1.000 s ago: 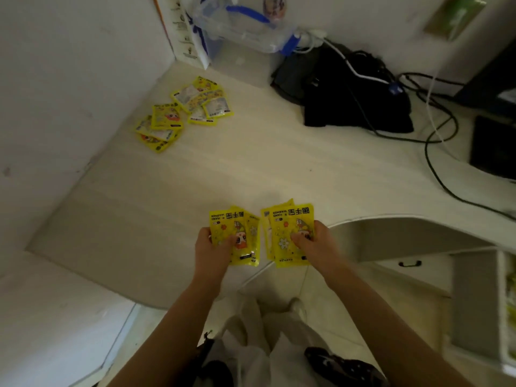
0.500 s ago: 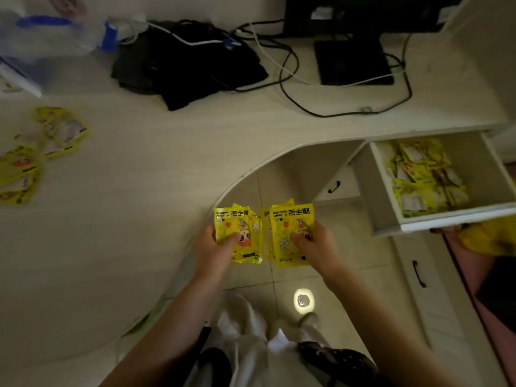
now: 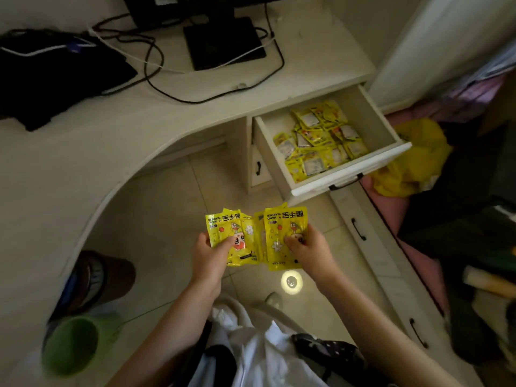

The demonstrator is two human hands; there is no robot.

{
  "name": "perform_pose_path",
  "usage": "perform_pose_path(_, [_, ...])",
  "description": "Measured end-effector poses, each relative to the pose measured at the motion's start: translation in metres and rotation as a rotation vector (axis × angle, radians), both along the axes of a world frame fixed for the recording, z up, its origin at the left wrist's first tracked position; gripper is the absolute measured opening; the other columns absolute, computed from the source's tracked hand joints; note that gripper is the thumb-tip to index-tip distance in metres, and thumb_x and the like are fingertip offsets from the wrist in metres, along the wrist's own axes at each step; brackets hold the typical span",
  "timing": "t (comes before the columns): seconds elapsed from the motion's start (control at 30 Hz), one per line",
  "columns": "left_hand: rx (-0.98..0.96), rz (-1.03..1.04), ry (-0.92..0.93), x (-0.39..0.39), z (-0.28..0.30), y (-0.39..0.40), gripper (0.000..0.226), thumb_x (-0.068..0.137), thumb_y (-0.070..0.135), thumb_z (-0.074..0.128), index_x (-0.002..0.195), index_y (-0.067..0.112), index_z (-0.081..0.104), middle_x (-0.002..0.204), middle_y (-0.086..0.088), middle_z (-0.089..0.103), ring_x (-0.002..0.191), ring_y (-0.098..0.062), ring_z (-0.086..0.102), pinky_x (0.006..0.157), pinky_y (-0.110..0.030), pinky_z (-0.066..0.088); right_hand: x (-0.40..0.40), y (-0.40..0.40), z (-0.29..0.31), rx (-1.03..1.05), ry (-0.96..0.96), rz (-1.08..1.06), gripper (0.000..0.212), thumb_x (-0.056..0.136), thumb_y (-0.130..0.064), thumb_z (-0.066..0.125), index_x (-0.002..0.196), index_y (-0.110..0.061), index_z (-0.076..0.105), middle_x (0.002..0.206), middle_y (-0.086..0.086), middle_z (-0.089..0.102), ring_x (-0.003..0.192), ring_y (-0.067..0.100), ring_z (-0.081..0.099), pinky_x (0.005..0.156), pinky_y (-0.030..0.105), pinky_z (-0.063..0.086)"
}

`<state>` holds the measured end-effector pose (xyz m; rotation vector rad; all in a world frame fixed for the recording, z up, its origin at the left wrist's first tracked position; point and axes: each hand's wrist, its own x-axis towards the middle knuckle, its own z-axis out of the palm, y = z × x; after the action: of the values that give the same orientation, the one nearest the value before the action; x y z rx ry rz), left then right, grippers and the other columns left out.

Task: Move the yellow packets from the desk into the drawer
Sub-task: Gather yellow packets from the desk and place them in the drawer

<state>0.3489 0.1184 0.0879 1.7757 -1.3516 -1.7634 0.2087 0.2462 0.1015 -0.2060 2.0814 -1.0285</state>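
Observation:
My left hand (image 3: pixel 209 254) grips a small stack of yellow hand-warmer packets (image 3: pixel 231 233) and my right hand (image 3: pixel 310 247) grips a second stack of yellow packets (image 3: pixel 282 230). Both stacks are held side by side above the tiled floor, in front of the curved desk edge. The white drawer (image 3: pixel 351 174) stands pulled out up and to the right of my hands, with several yellow packets (image 3: pixel 318 141) lying inside it. The packets left on the desk are out of view.
The desk top (image 3: pixel 97 129) carries black cloth (image 3: pixel 55 76), tangled cables (image 3: pixel 156 65) and a monitor base (image 3: pixel 223 43). Closed drawers with black handles (image 3: pixel 358 229) sit below the open one. A yellow bag (image 3: pixel 413 163) lies right of the drawer. A green cup (image 3: pixel 69 344) stands lower left.
My view has swung right, away from the packets on the desk, and the open drawer has come nearer. Both hands keep their stacks in the same grip.

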Motion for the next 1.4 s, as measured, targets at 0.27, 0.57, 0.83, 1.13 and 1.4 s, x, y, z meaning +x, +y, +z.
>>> perform_pose_path(0.27, [-0.010,-0.092,0.020,-0.096,0.006,0.019,0.019,0.081,0.012,0.073,0.087,0.018,0.056,0.088,-0.001,0.069,0.073,-0.010,0.064,0.055,-0.022,0.043,-0.078,0.030,-0.003,-0.001,-0.009,-0.126,0.017,0.082,-0.021,0.060,0.097,-0.013,0.058,0.091,0.009,0.066,0.089,0.030,0.067,0.079,0.053,0.056])
perform_pose_path(0.57, [0.019,-0.151,-0.007,-0.204,-0.002,-0.026,0.055,0.084,0.020,0.072,0.131,0.007,0.045,0.126,-0.003,0.053,0.107,-0.020,0.055,0.091,-0.028,0.040,-0.187,-0.013,-0.002,0.028,0.037,-0.090,0.034,0.076,-0.033,0.055,0.095,-0.005,0.052,0.081,0.006,0.056,0.073,0.021,0.053,0.072,0.047,0.054])
perform_pose_path(0.83, [0.067,-0.154,-0.104,-0.270,-0.025,-0.064,0.090,0.084,0.031,0.072,0.152,0.014,0.015,0.158,-0.007,0.025,0.142,-0.026,0.030,0.113,-0.043,0.030,-0.264,-0.058,-0.011,0.041,0.017,-0.012,0.011,0.091,-0.018,0.056,0.090,-0.009,0.051,0.078,0.001,0.054,0.070,0.016,0.051,0.064,0.034,0.044])
perform_pose_path(1.13, [0.066,-0.050,-0.178,-0.328,-0.042,-0.075,0.084,0.086,0.027,0.070,0.151,0.011,0.019,0.156,-0.009,0.027,0.140,-0.027,0.032,0.111,-0.040,0.030,-0.338,-0.086,-0.029,0.076,0.011,0.134,0.027,0.093,-0.017,0.056,0.075,-0.021,0.037,0.065,-0.003,0.042,0.057,0.010,0.039,0.055,0.027,0.037])
perform_pose_path(1.4, [0.095,0.197,-0.219,-0.369,-0.077,-0.081,0.068,0.077,0.030,0.077,0.134,0.016,0.043,0.133,-0.008,0.055,0.118,-0.029,0.056,0.098,-0.050,0.048,-0.397,-0.114,-0.071,0.122,-0.045,0.341,0.046,0.093,-0.027,0.056,0.133,-0.008,0.041,0.110,0.009,0.060,0.087,0.019,0.058,0.071,0.032,0.050])
